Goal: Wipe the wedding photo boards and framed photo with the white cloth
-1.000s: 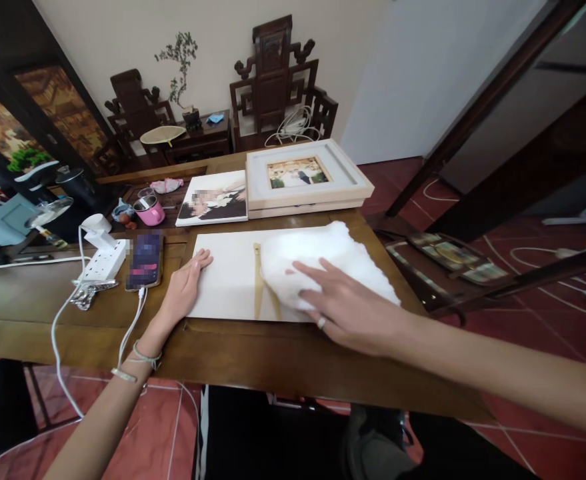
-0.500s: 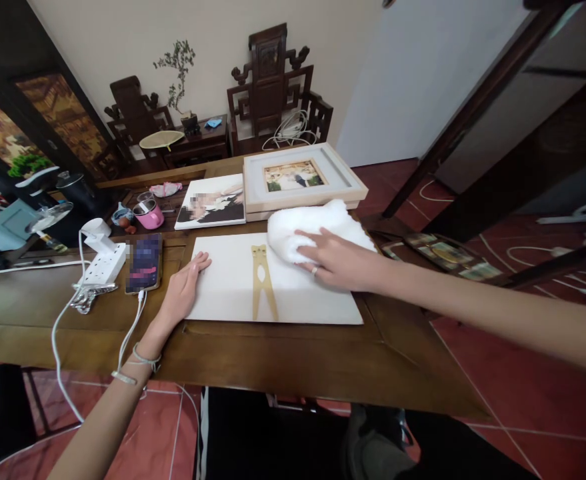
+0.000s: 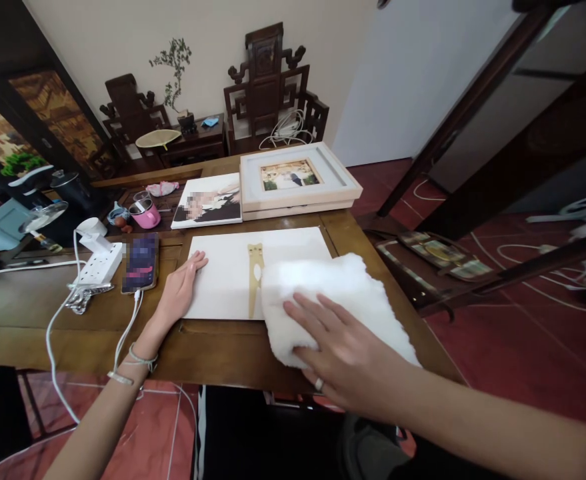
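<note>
From here I see the left hand (image 3: 180,287), centre-left, gripping nothing, presumably steadying the white rectangular board (image 3: 220,280); right hand (image 3: 343,350), lower centre, grasps fluffy white cloth (image 3: 323,277).

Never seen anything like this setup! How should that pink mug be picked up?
Probably by its handle, coming from the right and slightly above. The pink mug looks upright, and the handle sticks out to the right, so the fingers could hook it. The left looks worse: a blue item sits close on that side.
</note>
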{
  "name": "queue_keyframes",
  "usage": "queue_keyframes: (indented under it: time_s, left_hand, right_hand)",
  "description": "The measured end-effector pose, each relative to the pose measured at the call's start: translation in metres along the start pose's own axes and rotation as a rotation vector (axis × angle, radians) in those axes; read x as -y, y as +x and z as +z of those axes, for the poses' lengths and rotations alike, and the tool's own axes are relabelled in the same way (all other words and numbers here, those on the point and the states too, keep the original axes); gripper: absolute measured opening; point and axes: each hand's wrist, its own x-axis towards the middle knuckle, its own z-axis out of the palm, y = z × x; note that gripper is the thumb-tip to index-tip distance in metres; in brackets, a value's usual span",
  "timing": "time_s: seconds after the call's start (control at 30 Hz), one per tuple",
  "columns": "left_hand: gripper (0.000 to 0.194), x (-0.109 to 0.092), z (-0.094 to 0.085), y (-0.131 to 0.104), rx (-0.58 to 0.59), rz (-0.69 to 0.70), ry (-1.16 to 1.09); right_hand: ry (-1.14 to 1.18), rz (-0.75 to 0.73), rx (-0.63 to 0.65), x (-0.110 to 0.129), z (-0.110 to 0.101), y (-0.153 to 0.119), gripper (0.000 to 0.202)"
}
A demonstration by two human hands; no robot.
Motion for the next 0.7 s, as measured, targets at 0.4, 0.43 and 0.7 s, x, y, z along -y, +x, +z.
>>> queue_keyframes:
  time_s: [0.4,0.43,0.7]
  left_hand:
    - [0.053,0.003,-0.001,0.000,-0.005,0.003,-0.008]
    - [0.053,0.003,-0.001,0.000,-0.003,0.002,-0.009]
    - [0.054,0.001,-0.001,0.000,0.004,0.005,0.007]
  right_hand:
    - [0.030,0.149,0.376,-0.113,-0.011,0.053,0.053]
    - [0.017,0.145,0.371,-0.111,-0.010,0.053,0.055]
    - [0.070,0.143,0.308,-0.034,-0.010,0.000,0.060]
